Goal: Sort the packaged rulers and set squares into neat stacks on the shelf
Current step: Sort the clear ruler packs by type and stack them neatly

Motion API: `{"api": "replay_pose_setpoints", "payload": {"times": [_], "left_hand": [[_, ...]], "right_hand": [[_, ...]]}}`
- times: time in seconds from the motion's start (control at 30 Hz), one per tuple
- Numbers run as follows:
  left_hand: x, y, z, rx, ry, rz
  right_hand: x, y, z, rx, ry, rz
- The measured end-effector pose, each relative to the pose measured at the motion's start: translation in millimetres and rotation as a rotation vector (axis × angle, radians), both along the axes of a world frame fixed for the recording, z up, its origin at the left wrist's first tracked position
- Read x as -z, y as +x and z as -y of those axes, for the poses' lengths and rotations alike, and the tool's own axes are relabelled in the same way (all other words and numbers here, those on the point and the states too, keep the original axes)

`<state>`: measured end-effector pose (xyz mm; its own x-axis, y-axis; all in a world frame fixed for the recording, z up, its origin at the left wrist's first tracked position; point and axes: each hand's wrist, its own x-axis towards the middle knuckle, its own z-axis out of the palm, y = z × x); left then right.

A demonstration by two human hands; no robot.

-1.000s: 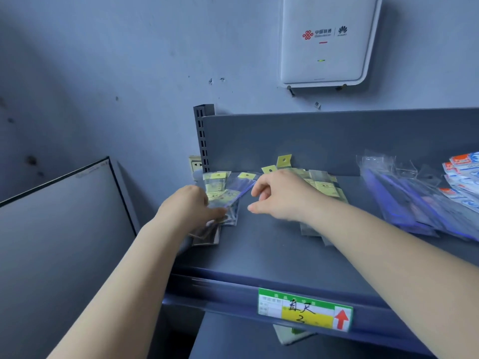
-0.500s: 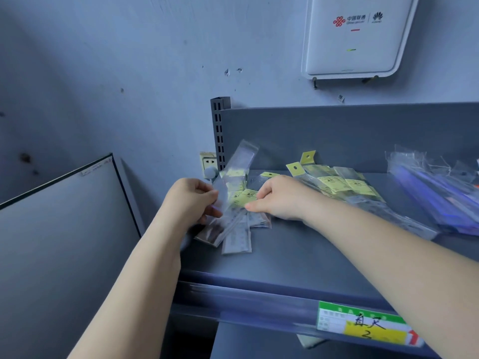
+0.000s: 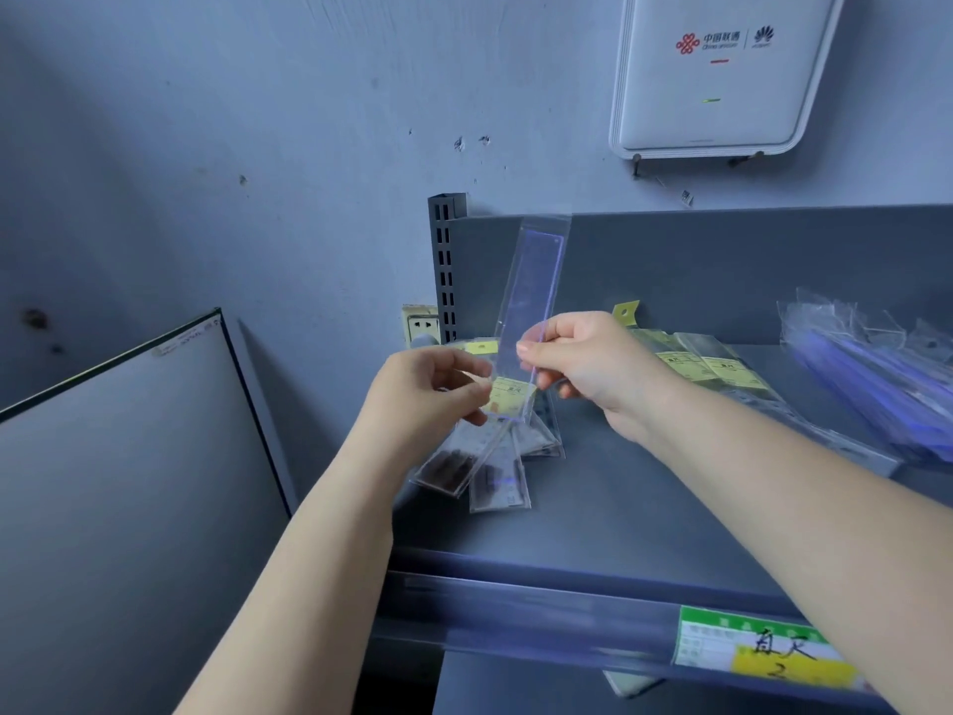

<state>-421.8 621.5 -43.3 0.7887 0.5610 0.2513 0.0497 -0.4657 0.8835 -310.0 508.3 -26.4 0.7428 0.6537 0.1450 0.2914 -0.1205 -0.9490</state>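
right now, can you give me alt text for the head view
Both hands hold one clear packaged ruler upright above a grey shelf: left hand at its yellow label, right hand pinching its edge. More packets lie fanned beneath.

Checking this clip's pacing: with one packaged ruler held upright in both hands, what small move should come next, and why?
Probably lay the packaged ruler down onto the fanned packets below it. Both the left hand and right hand pinch its lower end above the shelf, and those packets lie askew, not yet stacked.

The packaged ruler (image 3: 533,301) now stands upright above the shelf (image 3: 644,498), lifted off the pile. The right hand (image 3: 593,363) has joined the left hand (image 3: 428,389) in pinching its lower end.
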Motion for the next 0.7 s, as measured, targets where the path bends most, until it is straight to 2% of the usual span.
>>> {"api": "replay_pose_setpoints", "payload": {"times": [0.07,0.17,0.23,0.53,0.7], "left_hand": [[1.8,-0.2,-0.3,-0.087,0.103,-0.069],[8.6,0.1,-3.8,-0.147,0.428,-0.434],[9.9,3.6,-3.2,-0.155,0.525,-0.541],[-9.8,7.6,5.0,-0.119,0.44,-0.689],[-12.0,6.1,9.5,-0.188,0.219,-0.485]], "right_hand": [[0.5,3.9,4.3,0.048,0.0,-0.009],[-0.1,10.1,13.1,0.107,-0.008,-0.019],[-0.5,11.8,16.9,0.104,-0.018,-0.023],[-3.8,11.5,28.1,0.063,-0.053,0.061],[-9.7,20.5,45.3,0.037,-0.053,0.016]]}}
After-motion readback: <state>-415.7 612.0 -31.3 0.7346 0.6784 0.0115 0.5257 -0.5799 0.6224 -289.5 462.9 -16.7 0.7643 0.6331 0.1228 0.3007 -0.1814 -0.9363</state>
